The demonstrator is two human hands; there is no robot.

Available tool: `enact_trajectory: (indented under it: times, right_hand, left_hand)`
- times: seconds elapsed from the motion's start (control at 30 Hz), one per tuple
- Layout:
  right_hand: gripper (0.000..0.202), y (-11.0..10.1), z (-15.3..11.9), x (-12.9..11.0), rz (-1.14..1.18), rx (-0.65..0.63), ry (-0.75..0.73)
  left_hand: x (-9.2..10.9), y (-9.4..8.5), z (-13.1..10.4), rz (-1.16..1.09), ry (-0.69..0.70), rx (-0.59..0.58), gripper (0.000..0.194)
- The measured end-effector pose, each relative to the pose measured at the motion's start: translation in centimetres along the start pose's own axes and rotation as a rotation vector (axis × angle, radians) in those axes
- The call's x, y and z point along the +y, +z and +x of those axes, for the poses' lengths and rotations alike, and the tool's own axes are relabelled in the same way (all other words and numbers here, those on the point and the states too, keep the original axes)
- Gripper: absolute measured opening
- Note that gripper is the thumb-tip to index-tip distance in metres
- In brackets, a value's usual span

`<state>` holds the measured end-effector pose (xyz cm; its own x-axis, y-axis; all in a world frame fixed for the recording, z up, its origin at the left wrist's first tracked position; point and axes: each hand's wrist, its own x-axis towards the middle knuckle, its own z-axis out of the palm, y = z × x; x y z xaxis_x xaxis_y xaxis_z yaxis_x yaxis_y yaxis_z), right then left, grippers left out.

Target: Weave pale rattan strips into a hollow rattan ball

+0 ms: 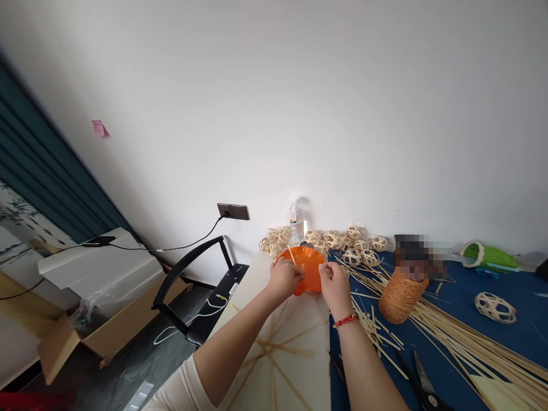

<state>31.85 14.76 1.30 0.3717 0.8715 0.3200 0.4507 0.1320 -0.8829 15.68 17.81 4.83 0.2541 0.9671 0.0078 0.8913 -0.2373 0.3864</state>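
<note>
Over an orange scalloped bowl (309, 279) my left hand (285, 279) is closed, its fingers curled round a thin pale strip (291, 255) that slants up from them. My right hand (335, 285) is at the bowl's right edge, thumb and fingertips pinched together; what they hold, if anything, is too small to tell. A red beaded bracelet circles that wrist. Nearer to me, flat pale strips (270, 347) cross in a star on the white board (319, 374), below my left forearm.
Woven balls (331, 238) and a plastic bottle (296, 221) stand along the wall. Rightward on blue cloth lie long strips (462, 334), an orange twine-wrapped cylinder (402, 294), scissors (423, 382) and a green woven piece (492, 257). A black chair (188, 285) stands left.
</note>
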Motion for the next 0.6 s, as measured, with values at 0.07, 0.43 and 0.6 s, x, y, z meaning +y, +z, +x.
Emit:
enact_trajectory:
  times: [0.07,0.43,0.6]
  right_hand:
    - [0.028,0.0,0.0,0.0,-0.001,0.003,-0.001]
    - [0.028,0.2,-0.1,0.1,0.018,0.001,0.011]
    - [0.026,0.2,0.0,0.2,0.028,-0.002,0.024]
  left_hand:
    - [-0.1,0.3,0.2,-0.022,0.004,0.004,0.029]
    - [0.8,-1.2,-1.9,-0.272,-0.095,0.010,0.023]
    - [0.3,-1.9,-2.6,-0.489,-0.148,0.043,0.028]
